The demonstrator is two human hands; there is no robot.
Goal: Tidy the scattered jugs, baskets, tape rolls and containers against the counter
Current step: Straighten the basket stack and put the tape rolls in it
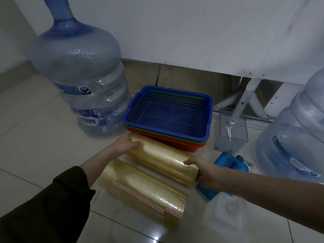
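Two sleeves of clear tape rolls lie on the tiled floor. My left hand [127, 143] grips the left end of the far tape sleeve [163, 159], and my right hand [206, 171] grips its right end. The near tape sleeve [145, 192], with a red-and-white strip, lies just in front of it. Behind the far sleeve sits a stack of baskets [168, 118], blue on top of green and red ones. A large blue water jug [82, 72] stands left of the baskets. Another water jug [296, 137] stands at the right edge.
The white counter front [192, 32] rises behind everything, with metal legs under it. A clear plastic container [231, 132] stands right of the baskets. A blue plastic object [229, 163] lies under my right forearm. A white translucent container [226, 214] sits at the lower right.
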